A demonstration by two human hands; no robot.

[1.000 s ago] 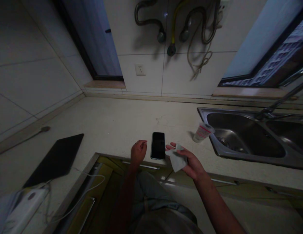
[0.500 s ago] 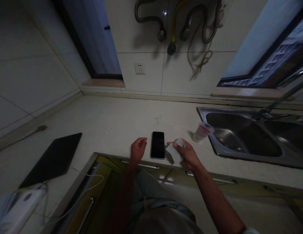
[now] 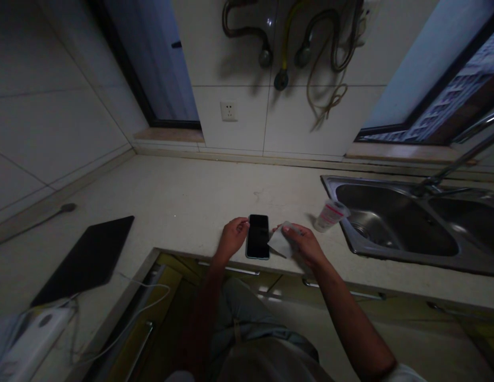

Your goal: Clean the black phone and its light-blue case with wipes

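Observation:
A dark-screened smartphone (image 3: pixel 258 237) lies face up on the counter, its long sides pointing away from me. At its upper left edge is my left hand (image 3: pixel 233 236), fingers curled in and fingertips right beside the phone; whether they touch it I cannot tell. I see nothing in that hand. On the phone's other side, my right hand (image 3: pixel 306 245) is closed on a white tissue (image 3: pixel 282 242). The tissue is folded or crumpled at the top, and its lower corner hangs down close to the phone's right edge.
A clear plastic cup (image 3: pixel 330 215) with pink print stands tilted-looking near the steel double sink (image 3: pixel 346 233) at right. A black flat panel (image 3: pixel 85 260) lies at left, near a white device (image 3: pixel 35 342) with a cable (image 3: pixel 151 307). The counter's front edge runs below my hands.
My left hand has moved right, up to the phone's edge. My right hand has shifted slightly, and the tissue's lower corner has swung left toward the phone. The phone stays in place.

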